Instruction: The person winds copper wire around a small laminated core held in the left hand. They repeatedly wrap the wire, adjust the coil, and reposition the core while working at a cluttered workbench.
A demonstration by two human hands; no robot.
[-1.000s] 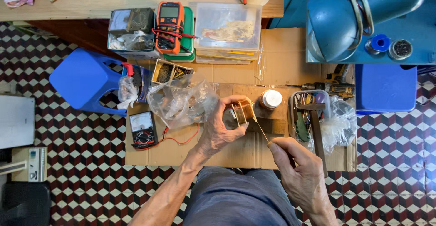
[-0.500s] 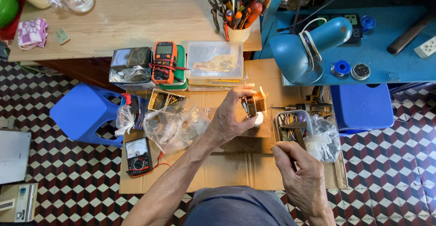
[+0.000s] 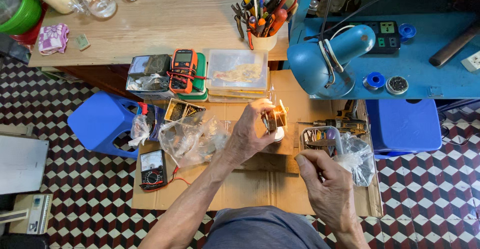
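- Checkered floor tiles carry a flattened cardboard sheet (image 3: pixel 250 189) as work surface.
- Left hand (image 3: pixel 248 135) is clamped on a small transformer (image 3: pixel 274 119), lifted under the blue lamp (image 3: pixel 327 61).
- Right hand (image 3: pixel 327 189) is closed around a thin tool; joining work looks unfinished.

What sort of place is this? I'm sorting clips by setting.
Probably a small home electronics repair corner, worked on the floor. An orange handheld multimeter, a cup of screwdrivers and pliers and a blue desk lamp surround the left hand, which holds a small copper-wound part.
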